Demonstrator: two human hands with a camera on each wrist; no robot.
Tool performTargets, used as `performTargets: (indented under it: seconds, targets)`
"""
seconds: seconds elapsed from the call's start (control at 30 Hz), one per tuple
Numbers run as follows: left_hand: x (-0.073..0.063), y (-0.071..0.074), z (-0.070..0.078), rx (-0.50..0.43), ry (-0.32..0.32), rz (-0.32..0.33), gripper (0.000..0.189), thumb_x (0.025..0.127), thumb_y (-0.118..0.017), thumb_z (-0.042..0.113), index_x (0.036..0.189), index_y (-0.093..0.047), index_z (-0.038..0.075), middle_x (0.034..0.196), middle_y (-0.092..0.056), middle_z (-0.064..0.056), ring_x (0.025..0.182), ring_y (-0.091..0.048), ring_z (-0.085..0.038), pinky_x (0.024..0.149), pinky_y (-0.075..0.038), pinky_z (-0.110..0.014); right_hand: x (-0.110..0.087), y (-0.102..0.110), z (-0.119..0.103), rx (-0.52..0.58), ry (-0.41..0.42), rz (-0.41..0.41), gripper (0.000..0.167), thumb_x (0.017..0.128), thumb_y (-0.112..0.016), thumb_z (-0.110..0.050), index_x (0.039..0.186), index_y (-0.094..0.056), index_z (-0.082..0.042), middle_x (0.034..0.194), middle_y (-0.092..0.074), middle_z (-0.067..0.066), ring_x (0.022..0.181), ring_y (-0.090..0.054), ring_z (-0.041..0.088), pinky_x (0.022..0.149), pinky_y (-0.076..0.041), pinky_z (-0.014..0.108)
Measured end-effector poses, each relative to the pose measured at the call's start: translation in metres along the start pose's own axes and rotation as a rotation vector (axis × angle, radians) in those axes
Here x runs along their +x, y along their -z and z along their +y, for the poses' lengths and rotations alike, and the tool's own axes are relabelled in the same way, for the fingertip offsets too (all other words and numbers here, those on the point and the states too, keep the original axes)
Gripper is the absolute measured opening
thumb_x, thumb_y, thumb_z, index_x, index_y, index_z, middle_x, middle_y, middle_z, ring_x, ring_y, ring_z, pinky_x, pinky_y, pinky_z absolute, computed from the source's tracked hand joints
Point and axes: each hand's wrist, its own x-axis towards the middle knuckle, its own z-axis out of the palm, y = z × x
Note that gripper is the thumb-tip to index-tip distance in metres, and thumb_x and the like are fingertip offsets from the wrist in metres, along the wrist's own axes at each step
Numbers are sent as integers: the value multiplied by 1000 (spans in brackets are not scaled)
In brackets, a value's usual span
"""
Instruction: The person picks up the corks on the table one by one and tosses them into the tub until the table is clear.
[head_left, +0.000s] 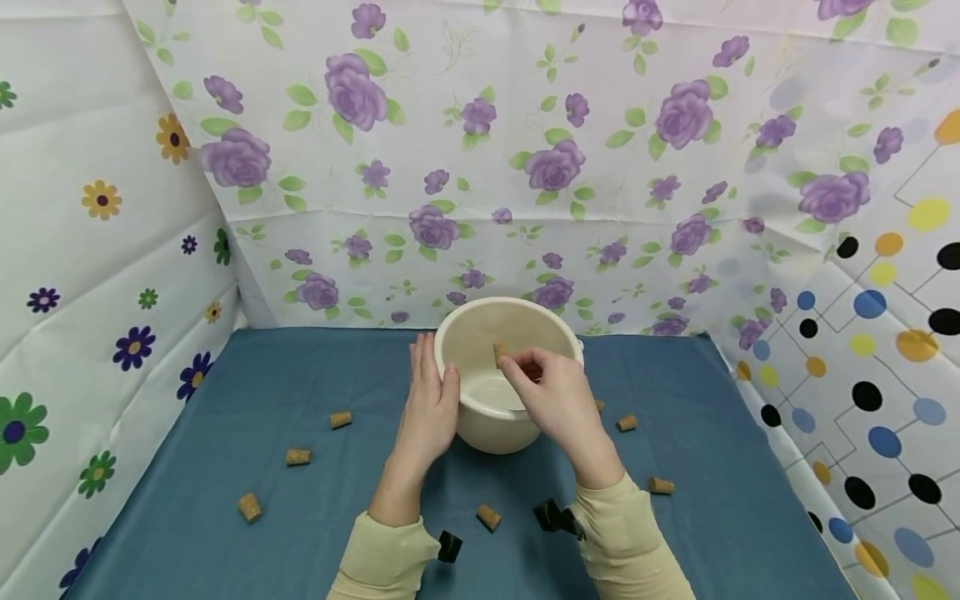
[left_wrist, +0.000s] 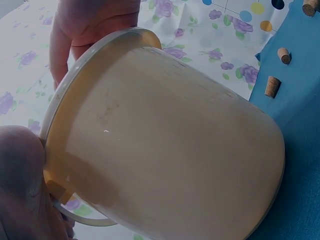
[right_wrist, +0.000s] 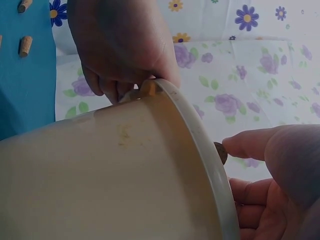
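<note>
A cream plastic bucket [head_left: 498, 432] stands upright toward the back of the blue cloth. Along its left side rests my left hand [head_left: 429, 408], fingers straight against the outer wall and thumb at the rim. My right hand [head_left: 558, 400] reaches over the rim from the right. Between its thumb and index finger it pinches a cork [head_left: 499, 353], which hangs over the bucket's mouth. In the right wrist view the end of this cork [right_wrist: 220, 153] peeks out past the rim. The bucket's curved handle [left_wrist: 92, 221] shows below the rim in the left wrist view.
Loose corks lie on the cloth: several to the left, one of them a cork [head_left: 297, 457]; a cork [head_left: 488, 517] between the forearms; and more on the right, including a cork [head_left: 661, 485]. A flowered sheet [head_left: 480, 167] hangs behind, with patterned sheets at both sides.
</note>
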Motion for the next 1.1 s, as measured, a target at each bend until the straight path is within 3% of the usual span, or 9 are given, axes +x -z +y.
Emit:
performTargets:
  seconds: [0.53, 1.1]
  targets:
    - [1, -1, -1, 1, -7, 3, 69, 119, -35, 38, 173, -6, 6, 179, 3, -12, 164, 10, -29, 126, -10, -67, -3, -1, 0, -8, 2, 9, 32, 106, -68, -45, 108, -81, -16, 94, -76, -4, 87, -71, 14, 83, -60, 42]
    - [2, -1, -2, -1, 0, 2, 68, 119, -36, 34, 173, -5, 9, 179, 3, -12, 164, 10, -28, 127, -10, -66, -8, 2, -1, 12, 18, 29, 30, 106, -69, -43, 109, -80, -15, 95, -76, -4, 89, -72, 14, 84, -60, 42]
